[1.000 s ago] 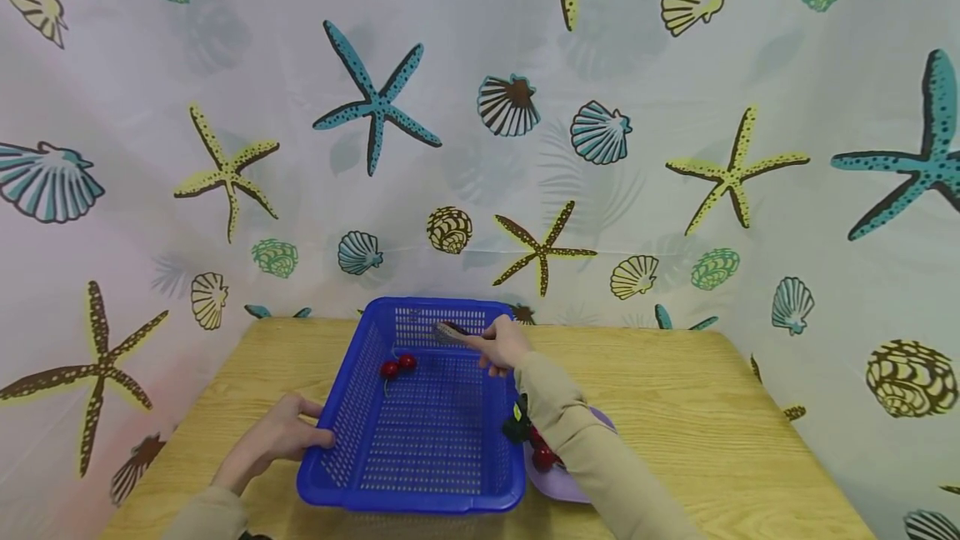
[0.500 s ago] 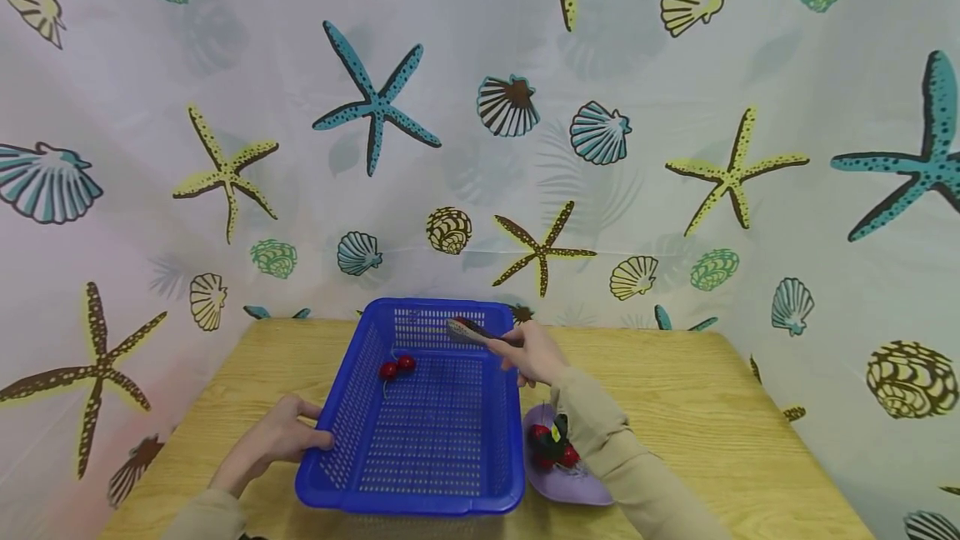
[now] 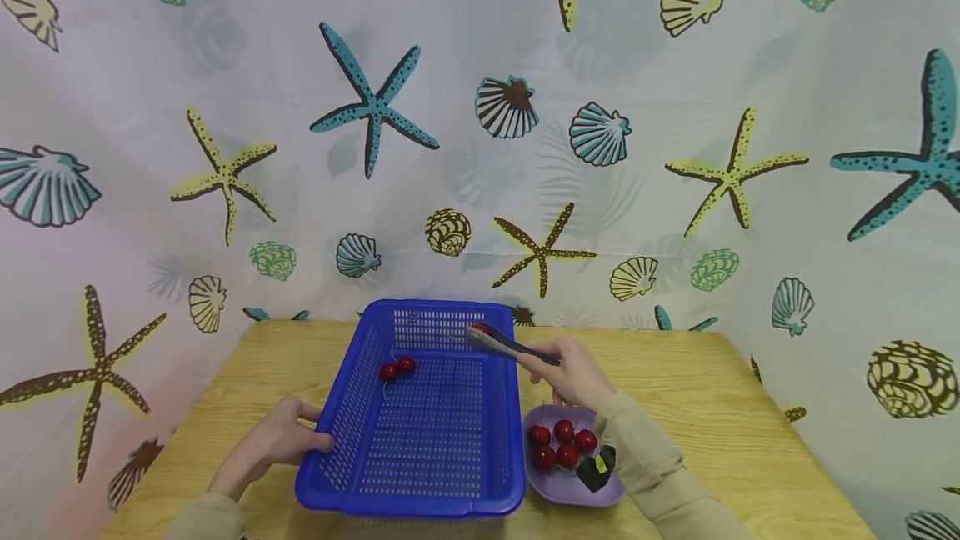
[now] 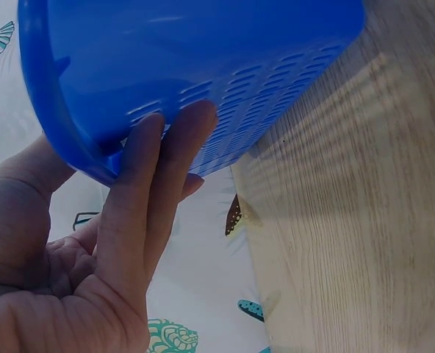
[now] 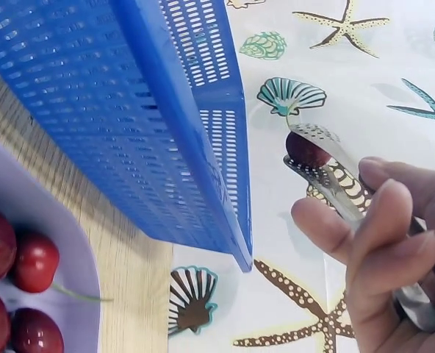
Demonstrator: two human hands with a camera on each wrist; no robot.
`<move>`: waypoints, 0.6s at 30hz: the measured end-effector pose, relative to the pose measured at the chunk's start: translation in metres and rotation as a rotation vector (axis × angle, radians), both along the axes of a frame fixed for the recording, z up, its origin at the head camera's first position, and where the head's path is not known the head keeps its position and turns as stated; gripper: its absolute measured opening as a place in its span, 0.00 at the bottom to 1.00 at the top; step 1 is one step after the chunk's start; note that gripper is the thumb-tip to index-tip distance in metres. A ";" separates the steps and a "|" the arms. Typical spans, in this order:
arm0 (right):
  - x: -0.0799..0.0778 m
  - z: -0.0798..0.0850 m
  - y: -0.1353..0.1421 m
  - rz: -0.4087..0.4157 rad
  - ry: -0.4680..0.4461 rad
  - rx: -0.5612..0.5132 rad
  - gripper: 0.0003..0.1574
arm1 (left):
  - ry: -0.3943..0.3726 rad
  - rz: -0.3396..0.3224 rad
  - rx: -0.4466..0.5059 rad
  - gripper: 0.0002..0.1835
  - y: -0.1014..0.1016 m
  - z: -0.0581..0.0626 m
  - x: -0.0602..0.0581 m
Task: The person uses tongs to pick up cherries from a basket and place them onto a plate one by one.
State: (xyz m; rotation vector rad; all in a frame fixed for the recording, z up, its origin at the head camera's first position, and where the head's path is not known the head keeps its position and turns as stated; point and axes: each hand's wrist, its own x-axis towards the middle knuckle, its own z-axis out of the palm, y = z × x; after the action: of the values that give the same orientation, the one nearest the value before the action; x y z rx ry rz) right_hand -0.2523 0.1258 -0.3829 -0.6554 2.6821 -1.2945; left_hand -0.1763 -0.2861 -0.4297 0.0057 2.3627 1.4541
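Observation:
My left hand (image 3: 281,438) grips the left rim of a blue plastic basket (image 3: 502,440), thumb over the edge; in the left wrist view its fingers (image 4: 133,169) lie against the slotted outer wall. Metal tongs (image 3: 510,346) are held in my right hand (image 3: 573,373) over the basket's far right rim. In the right wrist view, the perforated tips of the tongs (image 5: 339,197) pinch a dark red cherry (image 5: 306,149) with a stem. Two cherries (image 3: 387,372) lie inside the basket toward its left wall.
A lilac dish (image 3: 558,492) with several cherries (image 3: 567,456) stands on the wooden table (image 3: 720,407) against the basket's right side, partly under my right forearm. A black wrist camera (image 3: 595,471) overlaps the dish. A curtain (image 3: 637,207) printed with starfish and shells hangs behind.
My right hand has moved right and a little nearer with the tongs, from over the basket's far end to its right rim, uncovering the dish. The left hand and basket have stayed nearly still.

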 end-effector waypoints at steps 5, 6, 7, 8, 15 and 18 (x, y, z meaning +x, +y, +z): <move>0.006 0.003 0.015 -0.016 0.024 0.026 0.17 | -0.009 -0.004 0.007 0.23 0.000 0.001 0.000; 0.007 0.003 0.019 -0.017 0.028 0.030 0.18 | -0.009 -0.003 0.007 0.23 0.000 0.001 0.000; 0.007 0.003 0.022 -0.022 0.030 0.037 0.18 | -0.010 -0.002 0.005 0.23 0.000 0.001 0.000; 0.008 0.003 0.025 -0.025 0.030 0.042 0.18 | -0.010 0.000 0.004 0.23 0.000 0.001 0.000; 0.010 0.004 0.049 -0.018 0.035 0.079 0.24 | 0.007 0.001 0.014 0.24 0.001 0.003 0.002; 0.011 0.005 0.061 0.003 0.064 0.089 0.26 | 0.017 -0.006 0.022 0.24 0.001 0.003 0.003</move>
State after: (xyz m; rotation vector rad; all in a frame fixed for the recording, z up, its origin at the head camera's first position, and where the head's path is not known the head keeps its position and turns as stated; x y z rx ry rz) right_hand -0.2416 0.1869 -0.3782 -0.7018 2.7699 -1.1650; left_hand -0.1731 -0.2854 -0.4264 0.0304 2.3576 1.4834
